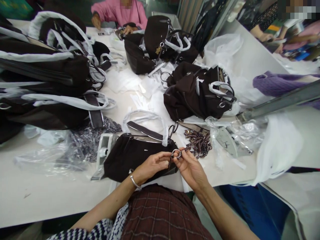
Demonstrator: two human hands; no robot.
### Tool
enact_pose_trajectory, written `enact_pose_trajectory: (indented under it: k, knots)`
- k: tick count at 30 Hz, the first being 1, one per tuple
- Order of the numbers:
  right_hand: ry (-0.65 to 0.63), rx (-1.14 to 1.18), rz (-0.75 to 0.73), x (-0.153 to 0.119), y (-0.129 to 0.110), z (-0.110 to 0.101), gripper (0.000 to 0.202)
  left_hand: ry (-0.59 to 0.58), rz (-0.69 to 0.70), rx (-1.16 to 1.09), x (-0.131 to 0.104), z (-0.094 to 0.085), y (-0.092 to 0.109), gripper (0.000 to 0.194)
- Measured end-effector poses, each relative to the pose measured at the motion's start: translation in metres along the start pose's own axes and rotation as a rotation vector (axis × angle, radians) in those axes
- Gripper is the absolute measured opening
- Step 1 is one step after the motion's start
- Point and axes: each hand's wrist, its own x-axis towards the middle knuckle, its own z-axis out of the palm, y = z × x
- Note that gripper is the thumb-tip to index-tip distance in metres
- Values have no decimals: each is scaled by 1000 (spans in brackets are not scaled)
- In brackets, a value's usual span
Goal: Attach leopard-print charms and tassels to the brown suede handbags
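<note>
A dark brown handbag (pixel 130 156) lies in front of me, its looped handle (pixel 143 116) wrapped in white padding. At its right end both my hands meet around a silver metal ring (pixel 176 153). My left hand (pixel 152 165) pinches the ring's left side, along with a small dark piece hanging under the fingers. With its thumb and fingers, my right hand (pixel 191 166) closes on the ring's right side. Whether the ring is fastened to the bag is hidden by my fingers. Just beyond my right hand sits a pile of brown hardware pieces (pixel 198 141).
Stacked dark bags (pixel 45 73) with wrapped handles fill the left side. More bags (pixel 197 90) stand at the back right. Clear plastic (pixel 57 163) lies left of the handbag. Across the table, a person in a pink top (pixel 120 13) handles something. A metal bar (pixel 282 101) crosses the right.
</note>
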Motion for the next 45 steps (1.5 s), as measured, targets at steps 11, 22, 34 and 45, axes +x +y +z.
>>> enact_pose_trajectory:
  k: [11, 22, 34, 45]
  knots:
    - [28, -330, 174, -6, 7, -4, 30, 163, 95, 507, -5, -6, 11, 31]
    - [-272, -1272, -356, 4, -30, 0, 33, -15, -5, 76, -8, -15, 3, 32]
    - [-292, -1171, -81, 4, -6, 9, 27, 35, 39, 241, -9, -25, 6, 28]
    - [-114, -1031, -119, 4, -2, 7, 25, 160, 333, 972, -13, -25, 4, 23]
